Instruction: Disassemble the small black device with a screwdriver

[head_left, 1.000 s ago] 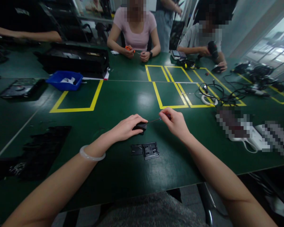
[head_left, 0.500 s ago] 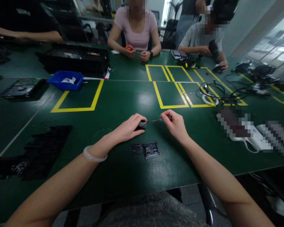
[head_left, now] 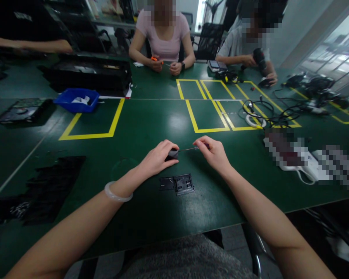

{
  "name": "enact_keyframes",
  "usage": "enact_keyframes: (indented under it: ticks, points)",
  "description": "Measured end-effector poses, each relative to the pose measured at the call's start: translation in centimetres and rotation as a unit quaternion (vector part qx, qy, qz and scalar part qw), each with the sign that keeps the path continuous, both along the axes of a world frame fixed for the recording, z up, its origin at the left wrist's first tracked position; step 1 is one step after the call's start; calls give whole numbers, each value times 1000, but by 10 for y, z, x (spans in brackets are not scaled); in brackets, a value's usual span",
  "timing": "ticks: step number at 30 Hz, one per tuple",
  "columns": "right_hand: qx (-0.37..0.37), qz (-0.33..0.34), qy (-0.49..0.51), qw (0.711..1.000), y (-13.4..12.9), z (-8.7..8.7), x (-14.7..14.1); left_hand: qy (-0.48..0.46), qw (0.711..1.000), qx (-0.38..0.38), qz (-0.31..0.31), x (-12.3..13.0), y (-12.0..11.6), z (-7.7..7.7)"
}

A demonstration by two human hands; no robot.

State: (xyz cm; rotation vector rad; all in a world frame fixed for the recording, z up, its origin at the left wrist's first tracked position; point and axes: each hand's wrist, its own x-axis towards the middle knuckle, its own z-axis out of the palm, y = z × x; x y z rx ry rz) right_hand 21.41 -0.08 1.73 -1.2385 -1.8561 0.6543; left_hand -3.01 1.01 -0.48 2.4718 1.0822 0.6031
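Note:
My left hand is closed around a small dark grey-and-black block on the green table, thumb at its near side and fingers over the top. My fingers hide much of the block, so its exact kind does not show. In my right hand is a screwdriver, its thin metal shaft lying nearly level and pointing left. The tip meets the right side of the block, though contact is hard to make out. Just below my hands lie a square black plastic frame and a flat black plate beside it.
Black plastic pieces lie at left. Farther back are a blue tray, a black housing and a drive-like device. Cables and a white power strip occupy the right. Several people sit across the table.
The whole view has shifted slightly, moving the scene a little to the left. Both hands keep the same grip on the block and the screwdriver.

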Motion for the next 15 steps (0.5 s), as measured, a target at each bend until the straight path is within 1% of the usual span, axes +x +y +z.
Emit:
enact_keyframes:
  ticks: [5, 10, 15]
  points:
    - [3, 9, 15, 1000, 0, -4, 1, 2, 1000, 9, -2, 1, -1, -2]
    - [8, 1, 45, 999, 4, -9, 1, -2, 1000, 15, -4, 1, -1, -2]
    - [15, 7, 53, 998, 5, -9, -1, -4, 1000, 25, -6, 1, 0, -2]
